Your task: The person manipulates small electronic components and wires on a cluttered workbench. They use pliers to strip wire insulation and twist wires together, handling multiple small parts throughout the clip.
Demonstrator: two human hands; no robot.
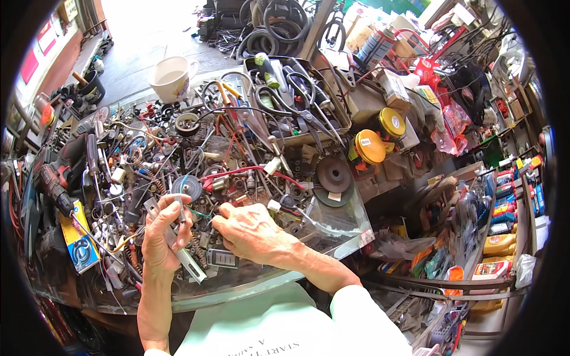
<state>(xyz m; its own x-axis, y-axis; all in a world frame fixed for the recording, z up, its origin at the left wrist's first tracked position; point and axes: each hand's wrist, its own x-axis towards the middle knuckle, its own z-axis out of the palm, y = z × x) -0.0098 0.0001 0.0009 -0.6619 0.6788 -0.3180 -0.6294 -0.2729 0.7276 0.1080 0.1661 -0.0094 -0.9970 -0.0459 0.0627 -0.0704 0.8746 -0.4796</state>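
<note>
Fingers of our left hand [161, 228] were curled around a flat grey metal tool [178, 237], its long handle running down toward 5 o'clock and ending just beside a small grey key fob [222, 258]. Fingers of our right hand [249, 228] were drawn together at their tips, pinching at something small at 9 o'clock of the palm; what it was we could not tell, though a thin green wire [200, 214] lay right there between the two hands.

Items catalogued around the hands:
- glass-topped counter [332, 228], heaped with screws, springs, washers and wire;
- red wire [237, 172], looping at 12 o'clock of the right hand;
- dark grinding disc [333, 175], at 1 o'clock;
- two round yellow tins [380, 135], further out at 1 o'clock;
- large scissors [303, 107], in a tray at 12 o'clock;
- white mug [172, 76], at 11 o'clock, well apart;
- red and black power drill [59, 172], at 9 o'clock of the left hand.

Progress, as we judged it: tool gripped and small part picked at, nothing visibly joined or set aside, so the work appeared to be at an early or middle stage.
</note>
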